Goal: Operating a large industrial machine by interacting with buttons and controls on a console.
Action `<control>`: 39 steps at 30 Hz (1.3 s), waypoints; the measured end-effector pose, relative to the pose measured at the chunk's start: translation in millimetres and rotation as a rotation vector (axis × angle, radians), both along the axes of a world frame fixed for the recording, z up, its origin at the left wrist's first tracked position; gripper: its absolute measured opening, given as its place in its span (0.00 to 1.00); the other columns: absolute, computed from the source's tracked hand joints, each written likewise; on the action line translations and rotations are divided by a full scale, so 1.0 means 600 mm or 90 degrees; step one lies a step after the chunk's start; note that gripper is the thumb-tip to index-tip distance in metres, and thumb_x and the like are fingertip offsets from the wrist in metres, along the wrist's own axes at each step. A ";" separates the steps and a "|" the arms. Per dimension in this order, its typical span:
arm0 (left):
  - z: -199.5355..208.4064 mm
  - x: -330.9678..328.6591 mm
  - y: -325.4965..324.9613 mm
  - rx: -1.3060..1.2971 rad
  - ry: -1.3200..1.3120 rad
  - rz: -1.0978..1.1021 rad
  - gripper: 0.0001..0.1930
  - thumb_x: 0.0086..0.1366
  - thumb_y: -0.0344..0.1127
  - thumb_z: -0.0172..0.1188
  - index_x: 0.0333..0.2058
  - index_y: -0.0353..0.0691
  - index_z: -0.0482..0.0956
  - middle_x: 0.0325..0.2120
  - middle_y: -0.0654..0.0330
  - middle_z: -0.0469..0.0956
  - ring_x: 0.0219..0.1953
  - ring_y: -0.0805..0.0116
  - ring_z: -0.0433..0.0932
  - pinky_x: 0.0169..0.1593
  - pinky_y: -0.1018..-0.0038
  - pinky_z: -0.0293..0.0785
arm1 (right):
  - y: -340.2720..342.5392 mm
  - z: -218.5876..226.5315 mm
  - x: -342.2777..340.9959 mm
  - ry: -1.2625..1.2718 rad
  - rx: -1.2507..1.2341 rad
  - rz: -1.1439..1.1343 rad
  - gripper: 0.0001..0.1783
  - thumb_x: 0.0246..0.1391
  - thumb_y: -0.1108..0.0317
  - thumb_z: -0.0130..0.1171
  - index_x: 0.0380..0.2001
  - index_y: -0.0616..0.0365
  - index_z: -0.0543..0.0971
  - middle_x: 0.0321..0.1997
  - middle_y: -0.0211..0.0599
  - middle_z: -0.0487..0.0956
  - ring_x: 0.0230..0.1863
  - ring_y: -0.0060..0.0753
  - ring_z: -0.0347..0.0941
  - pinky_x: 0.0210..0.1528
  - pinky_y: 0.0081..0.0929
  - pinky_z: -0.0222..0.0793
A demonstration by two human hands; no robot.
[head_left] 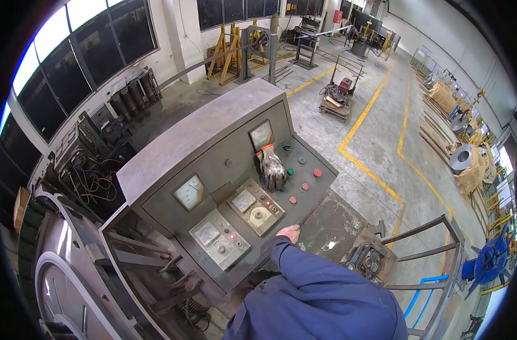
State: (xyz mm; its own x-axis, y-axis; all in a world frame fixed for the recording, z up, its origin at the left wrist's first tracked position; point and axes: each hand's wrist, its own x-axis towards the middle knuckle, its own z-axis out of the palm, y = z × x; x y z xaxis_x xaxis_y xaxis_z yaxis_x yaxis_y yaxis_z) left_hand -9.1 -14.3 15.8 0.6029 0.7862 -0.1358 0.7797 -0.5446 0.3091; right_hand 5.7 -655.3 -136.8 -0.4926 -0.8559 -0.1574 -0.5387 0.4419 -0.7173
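Observation:
My right hand [289, 233] pokes out of a blue sleeve and rests on the front edge of a grey metal control console [213, 127], just below its sloped panel. Only the back of the hand shows, and the fingers are too small to read. Nearest to it are a red push button [292, 200] and a small panel insert with a dial and knob [258, 213]. A pair of dirty grey work gloves [271, 168] lies higher up on the panel. Several red and green buttons [317, 173] sit to the gloves' right. My left hand is out of view.
Round gauges [190, 192] and a second knob insert [220, 238] fill the panel's left. A large metal machine frame [60, 272] stands at left and a rusty railing [434, 249] at right. Yellow floor lines [372, 170], steel coils [465, 158] and a pallet cart [337, 102] lie beyond.

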 end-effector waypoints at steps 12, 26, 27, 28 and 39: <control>-0.015 0.001 0.015 0.024 -0.009 -0.002 0.37 0.73 0.61 0.41 0.40 0.27 0.84 0.42 0.38 0.82 0.48 0.43 0.81 0.54 0.57 0.75 | -0.002 -0.006 -0.003 0.120 0.077 0.100 0.18 0.70 0.67 0.40 0.55 0.65 0.72 0.46 0.50 0.79 0.45 0.48 0.80 0.45 0.36 0.77; -0.007 0.004 0.010 -0.004 0.001 0.016 0.38 0.72 0.62 0.40 0.43 0.27 0.83 0.45 0.38 0.81 0.50 0.42 0.80 0.56 0.56 0.74 | 0.005 0.025 0.000 -0.005 -0.001 -0.006 0.23 0.72 0.58 0.39 0.43 0.69 0.77 0.39 0.62 0.81 0.44 0.61 0.79 0.47 0.45 0.76; -0.008 0.003 0.011 -0.003 -0.001 0.014 0.38 0.72 0.62 0.40 0.43 0.27 0.83 0.45 0.38 0.81 0.50 0.42 0.80 0.56 0.57 0.74 | 0.007 0.028 0.001 -0.013 -0.001 -0.010 0.23 0.72 0.58 0.39 0.43 0.69 0.77 0.39 0.62 0.81 0.44 0.61 0.79 0.47 0.45 0.76; -0.011 0.002 0.014 -0.001 0.005 0.015 0.38 0.72 0.62 0.40 0.44 0.27 0.83 0.45 0.38 0.81 0.50 0.43 0.80 0.56 0.57 0.75 | 0.008 0.030 0.003 -0.022 -0.001 -0.015 0.23 0.72 0.58 0.39 0.42 0.69 0.77 0.38 0.63 0.81 0.43 0.62 0.79 0.47 0.45 0.76; -0.004 0.002 0.007 -0.014 -0.012 0.021 0.37 0.71 0.62 0.43 0.43 0.28 0.84 0.44 0.37 0.81 0.49 0.42 0.80 0.55 0.56 0.75 | 0.002 -0.003 -0.005 0.137 0.045 0.111 0.17 0.70 0.67 0.41 0.53 0.66 0.72 0.45 0.52 0.79 0.45 0.50 0.80 0.45 0.36 0.78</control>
